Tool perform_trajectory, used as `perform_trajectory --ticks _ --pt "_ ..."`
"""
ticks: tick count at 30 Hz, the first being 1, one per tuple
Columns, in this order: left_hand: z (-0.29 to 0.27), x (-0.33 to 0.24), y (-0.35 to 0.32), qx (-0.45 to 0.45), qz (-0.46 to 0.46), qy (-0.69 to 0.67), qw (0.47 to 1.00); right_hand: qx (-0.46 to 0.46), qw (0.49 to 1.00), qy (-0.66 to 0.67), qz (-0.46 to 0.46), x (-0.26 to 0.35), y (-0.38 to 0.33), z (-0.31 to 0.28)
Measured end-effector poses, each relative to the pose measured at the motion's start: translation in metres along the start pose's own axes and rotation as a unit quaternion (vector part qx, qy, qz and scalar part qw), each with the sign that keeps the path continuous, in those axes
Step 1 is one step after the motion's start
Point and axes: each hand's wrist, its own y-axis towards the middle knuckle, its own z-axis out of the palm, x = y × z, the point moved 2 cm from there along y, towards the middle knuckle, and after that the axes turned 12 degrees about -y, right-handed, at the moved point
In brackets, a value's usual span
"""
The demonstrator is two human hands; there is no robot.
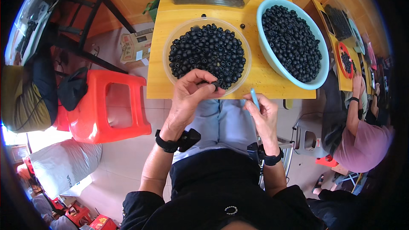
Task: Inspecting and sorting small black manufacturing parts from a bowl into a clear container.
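Note:
My left hand (184, 96) pinches a black bead (215, 85) between thumb and fingers, over the near edge of a shallow, clear round tray (167, 59). Many black beads (204, 53), several with holes showing, fill that tray. To the right, my right hand (263, 117) is closed round a slim tool with a light blue handle (254, 96); its working end cannot be made out. The two hands are apart, just off the near edge of the yellow table (285, 91). Each wrist wears a black strap with a small device.
A pale blue basin (263, 49) heaped with black beads stands at the table's right. Behind is a clear plastic bin (204, 2) of beads. A red stool (87, 119) stands to the left. At far right a person in a pink top (366, 147) sits at another table.

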Motion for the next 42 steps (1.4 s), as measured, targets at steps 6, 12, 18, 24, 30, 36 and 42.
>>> perform_trajectory --ticks 6,12,18,24,30,36,42 --pt "-0.009 0.021 -0.006 0.043 -0.096 -0.147 0.983 0.061 0.998 -0.001 -0.031 0.018 0.000 0.007" --pt "-0.010 0.029 -0.007 0.066 -0.097 -0.193 0.974 0.079 0.982 -0.109 -0.133 0.031 0.001 0.011" --pt "-0.009 0.029 -0.008 0.070 -0.100 -0.190 0.974 0.058 0.963 -0.152 -0.214 0.039 0.001 0.014" --pt "-0.009 0.029 -0.006 0.080 -0.109 -0.196 0.971 0.050 0.957 -0.165 -0.232 0.039 0.002 0.012" --pt "-0.010 0.028 -0.009 0.073 -0.110 -0.195 0.972 0.060 0.956 -0.175 -0.226 0.041 0.003 0.011" --pt "-0.015 0.025 -0.011 0.099 -0.130 -0.199 0.966 0.093 0.946 -0.198 -0.239 0.050 0.006 0.007" --pt "-0.013 0.016 -0.010 0.098 -0.138 -0.236 0.957 0.103 0.930 -0.229 -0.268 0.048 0.016 0.008"
